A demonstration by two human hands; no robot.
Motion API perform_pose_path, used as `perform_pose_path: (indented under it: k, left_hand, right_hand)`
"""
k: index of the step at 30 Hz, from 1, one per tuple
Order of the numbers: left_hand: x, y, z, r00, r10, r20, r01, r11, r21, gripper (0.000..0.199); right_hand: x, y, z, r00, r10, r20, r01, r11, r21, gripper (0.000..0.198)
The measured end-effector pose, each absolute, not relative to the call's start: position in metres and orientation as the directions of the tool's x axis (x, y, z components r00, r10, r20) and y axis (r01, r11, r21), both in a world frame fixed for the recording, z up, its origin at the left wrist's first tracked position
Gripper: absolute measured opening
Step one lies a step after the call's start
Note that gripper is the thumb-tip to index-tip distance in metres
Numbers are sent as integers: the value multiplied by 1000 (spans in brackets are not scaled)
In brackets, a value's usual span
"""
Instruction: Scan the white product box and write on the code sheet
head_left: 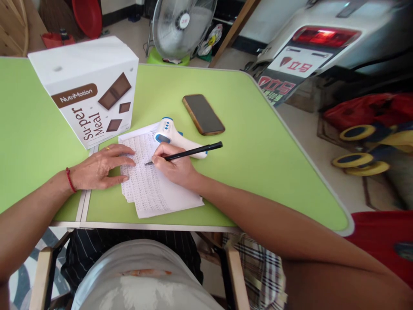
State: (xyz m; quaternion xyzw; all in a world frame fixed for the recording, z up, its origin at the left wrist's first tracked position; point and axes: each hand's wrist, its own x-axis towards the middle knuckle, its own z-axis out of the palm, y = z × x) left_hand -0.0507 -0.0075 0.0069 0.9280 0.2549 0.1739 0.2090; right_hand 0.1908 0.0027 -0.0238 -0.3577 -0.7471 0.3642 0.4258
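Note:
Sheets of paper (pixel 145 189) covered in rows of small handwriting lie near the table's front edge. My right hand (pixel 177 168) grips a black pen (pixel 193 151), its tip at the writing on the top sheet. Spread fingers of my left hand (pixel 103 168) rest on the papers' left edge, holding nothing. A white and blue infrared thermometer (pixel 180 138) lies across the papers' upper right, just beyond my right hand. Farther back is a smartphone (pixel 204 114) in a brown case, screen dark. Behind my left hand stands a white NutriMotion box (pixel 93 94).
The green table (pixel 258 172) has a rounded right corner and a metal seam (pixel 84 204) on the left. Beyond it stand a fan (pixel 183 26) and a white vehicle (pixel 309 47) with a red tail light. Yellow-and-blue handled things (pixel 358 146) are at right.

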Motion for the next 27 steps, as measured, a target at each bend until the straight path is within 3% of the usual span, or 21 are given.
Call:
perform_pose_path:
  k: [27]
  left_hand:
    - [-50,-8,9,807,554,202,408,-772,488,29]
  right_hand:
    - [191,2,-24,-398,854,336,299,467,-832,16]
